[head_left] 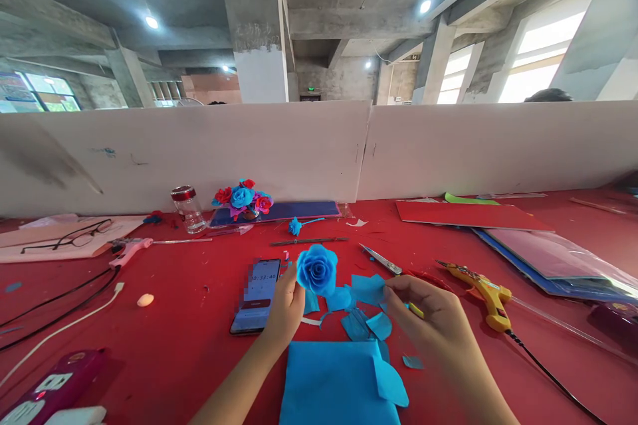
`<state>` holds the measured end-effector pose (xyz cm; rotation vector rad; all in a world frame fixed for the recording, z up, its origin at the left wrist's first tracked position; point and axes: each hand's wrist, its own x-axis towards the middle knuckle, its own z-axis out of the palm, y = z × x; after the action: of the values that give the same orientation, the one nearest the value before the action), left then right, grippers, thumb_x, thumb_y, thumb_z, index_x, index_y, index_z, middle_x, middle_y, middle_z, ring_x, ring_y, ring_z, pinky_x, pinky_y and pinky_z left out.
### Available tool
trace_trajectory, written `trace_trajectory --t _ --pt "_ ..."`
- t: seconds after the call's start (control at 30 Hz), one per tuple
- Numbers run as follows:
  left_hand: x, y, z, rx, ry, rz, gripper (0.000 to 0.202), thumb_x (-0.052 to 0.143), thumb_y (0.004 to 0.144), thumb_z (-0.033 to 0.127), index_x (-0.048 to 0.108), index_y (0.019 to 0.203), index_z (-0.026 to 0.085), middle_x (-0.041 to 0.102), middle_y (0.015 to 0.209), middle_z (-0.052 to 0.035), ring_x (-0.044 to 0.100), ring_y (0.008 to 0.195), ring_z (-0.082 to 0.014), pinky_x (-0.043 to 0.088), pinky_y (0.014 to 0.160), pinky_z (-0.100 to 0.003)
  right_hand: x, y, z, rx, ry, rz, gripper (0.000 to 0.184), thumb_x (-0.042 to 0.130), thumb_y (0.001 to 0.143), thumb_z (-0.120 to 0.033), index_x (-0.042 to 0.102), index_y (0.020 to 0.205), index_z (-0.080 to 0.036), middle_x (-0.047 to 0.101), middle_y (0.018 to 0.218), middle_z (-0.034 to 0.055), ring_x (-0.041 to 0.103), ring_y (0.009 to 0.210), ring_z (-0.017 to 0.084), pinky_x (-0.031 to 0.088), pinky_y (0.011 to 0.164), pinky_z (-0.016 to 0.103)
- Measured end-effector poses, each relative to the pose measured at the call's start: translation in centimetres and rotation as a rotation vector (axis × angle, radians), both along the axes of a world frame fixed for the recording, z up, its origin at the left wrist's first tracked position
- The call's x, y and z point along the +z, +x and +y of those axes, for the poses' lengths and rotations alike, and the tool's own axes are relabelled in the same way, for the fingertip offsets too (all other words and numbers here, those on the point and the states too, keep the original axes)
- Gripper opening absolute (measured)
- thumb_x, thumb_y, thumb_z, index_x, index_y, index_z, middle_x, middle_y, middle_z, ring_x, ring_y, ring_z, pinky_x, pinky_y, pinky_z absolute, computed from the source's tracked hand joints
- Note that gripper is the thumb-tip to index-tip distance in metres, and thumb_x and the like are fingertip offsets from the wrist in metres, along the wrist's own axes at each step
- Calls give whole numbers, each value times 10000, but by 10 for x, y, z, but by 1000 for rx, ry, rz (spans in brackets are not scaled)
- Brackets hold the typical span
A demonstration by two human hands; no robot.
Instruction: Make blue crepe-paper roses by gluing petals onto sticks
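A blue paper rose (318, 270) is held up by my left hand (288, 302), whose fingers close round its underside. My right hand (423, 309) pinches the right edge of a small blue paper piece (367, 288) to the right of the rose. Several cut blue paper petals (355, 324) lie below and between the hands. Closer to me rests a larger blue sheet (331, 382) with a loose petal (389, 382) on its right edge. Scissors (381, 259) lie just beyond my right hand, their handles partly hidden by it.
A phone (256, 295) lies left of my left hand. On the right is a yellow glue gun (481, 292) with a cord; a pink glue gun (132, 251) lies left. A paper flower bouquet (243, 199), glass jar (189, 211) and coloured sheets (468, 214) stand near the white partition (249, 146).
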<state>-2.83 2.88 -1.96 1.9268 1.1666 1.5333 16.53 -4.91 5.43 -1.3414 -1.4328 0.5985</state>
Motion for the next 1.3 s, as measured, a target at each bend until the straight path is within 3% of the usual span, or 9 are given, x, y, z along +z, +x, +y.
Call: trace_trajectory --t 0.17,0.3,0.43,0.57,0.8,0.9,1.03,1.17,1.3 --pt "4 1 -1 25 -89 -134 221 447 836 366 537 711 207 593 708 -30 591 783 -204 474 747 -327 4 10 2 4 7 -89 242 514 740 -362 642 672 -168 624 590 28 558 534 142 442 461 204" --pt "11 2 -3 22 -183 -250 248 402 859 388 525 738 211 613 843 -42 586 896 -193 459 810 -313 -1 17 31 -29 -22 -252 258 464 755 -339 625 668 -157 597 566 14 528 531 133 405 474 203" --pt "14 2 -2 68 -171 -240 260 400 855 392 511 708 208 597 803 -38 581 882 -190 445 831 -319 -30 25 86 -28 -172 -459 171 485 683 -189 588 550 -157 527 468 -17 474 466 109 318 434 192" --pt "14 1 1 120 -139 -212 266 395 851 401 517 713 209 573 717 -25 577 792 -179 449 800 -313 -65 36 116 -65 -188 -551 264 475 671 -142 491 408 -171 467 393 -10 440 420 114 253 423 219" --pt "10 2 3 126 -173 -227 255 375 859 398 511 756 208 533 694 -8 533 687 -149 453 727 -271 -81 52 116 -89 -130 -589 210 427 714 -143 618 797 -167 664 666 40 608 622 161 403 563 219" --pt "8 2 3 123 -193 -227 241 375 860 391 511 777 210 534 708 -8 534 697 -149 450 727 -270 -81 51 117 -20 -91 -620 241 394 699 -106 608 787 -169 656 657 24 601 601 150 430 573 222" --pt "8 2 4 120 -190 -232 234 379 862 375 511 767 208 533 705 -5 543 700 -146 448 733 -268 -76 48 111 96 -28 -715 249 384 684 -68 615 656 -155 650 671 65 597 650 179 447 636 273" --pt "8 1 3 132 -197 -222 231 379 861 374 510 766 210 534 711 -5 539 706 -147 446 725 -267 -63 36 93 325 76 -824 241 434 742 -95 665 760 -162 664 826 77 583 853 195 420 790 285" --pt "10 2 1 138 -208 -197 228 362 862 366 510 783 211 539 719 -9 538 703 -154 441 705 -268 -61 14 76 547 103 -943 224 511 780 -166 663 940 -203 673 924 48 595 882 172 429 762 237"
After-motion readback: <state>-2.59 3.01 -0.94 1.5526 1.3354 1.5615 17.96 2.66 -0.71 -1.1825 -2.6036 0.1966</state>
